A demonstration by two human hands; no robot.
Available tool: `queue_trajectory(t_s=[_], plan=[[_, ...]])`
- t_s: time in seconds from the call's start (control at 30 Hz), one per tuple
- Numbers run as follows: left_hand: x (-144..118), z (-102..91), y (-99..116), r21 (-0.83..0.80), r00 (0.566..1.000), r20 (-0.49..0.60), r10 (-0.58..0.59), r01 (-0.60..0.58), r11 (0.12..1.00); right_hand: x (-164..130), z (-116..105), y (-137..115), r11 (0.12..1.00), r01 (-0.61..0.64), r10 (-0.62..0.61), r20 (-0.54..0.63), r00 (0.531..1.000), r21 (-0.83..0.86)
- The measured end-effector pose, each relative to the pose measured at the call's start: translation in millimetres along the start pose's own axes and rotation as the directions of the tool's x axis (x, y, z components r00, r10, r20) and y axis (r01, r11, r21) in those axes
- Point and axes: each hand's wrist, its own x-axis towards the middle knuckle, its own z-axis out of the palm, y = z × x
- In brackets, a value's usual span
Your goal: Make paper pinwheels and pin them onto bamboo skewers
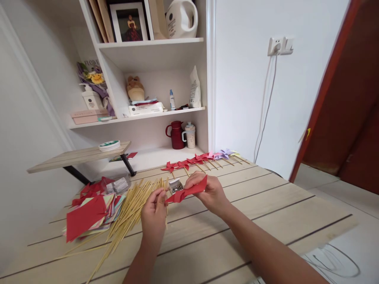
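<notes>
A: What are the fingers doing?
B: Both the left hand and right hand pinch the folded red paper pinwheel above the wooden table.
A: Advice?
B: Probably keep the folds pressed at centre; pin box and bamboo sticks lie near.

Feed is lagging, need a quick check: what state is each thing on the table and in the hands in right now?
Red paper piece: folded, held by both hands.
Left hand: pinching paper's left end.
Right hand: gripping paper's right end.
Bamboo sticks: loose pile, lying flat.
Pin box: open.
Finished pinwheels: laid in a row.
</notes>
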Motion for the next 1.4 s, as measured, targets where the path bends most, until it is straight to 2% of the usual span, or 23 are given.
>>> queue_trajectory(t_s=[0.13, 0.27, 0.43, 0.67, 1.07, 1.4], plan=[[-1.0, -6.9, 2.9, -0.152, 1.000, -0.011, -0.025, 0.023, 0.988, 2.6, 0.4, -6.6, 0.988, 0.152, -0.152, -0.006, 0.988, -0.036], [1.1, -9.6, 5.8, -0.205, 0.997, 0.035, -0.073, 0.078, 0.976, 3.9, -0.1, -9.8, 0.975, 0.220, -0.219, 0.020, 0.976, -0.044], [0.1, -9.9, 4.5, -0.209, 0.984, 0.145, -0.108, 0.137, 0.968, 2.8, 1.6, -9.7, 0.978, 0.208, -0.206, 0.075, 0.976, -0.009], [-4.3, -8.3, 5.7, -0.151, 0.966, 0.225, -0.130, 0.166, 0.974, 1.8, 4.4, -10.0, 0.982, 0.186, -0.187, 0.104, 0.977, 0.021], [-9.0, -5.8, 13.9, -0.127, 0.953, 0.281, -0.116, 0.157, 0.979, 1.3, 4.3, -13.0, 0.987, 0.159, -0.160, 0.112, 0.981, 0.023], [-8.9, -4.7, 13.7, -0.153, 0.951, 0.285, -0.120, 0.169, 0.974, 0.3, 4.9, -11.3, 0.989, 0.145, -0.148, 0.102, 0.984, 0.036]])
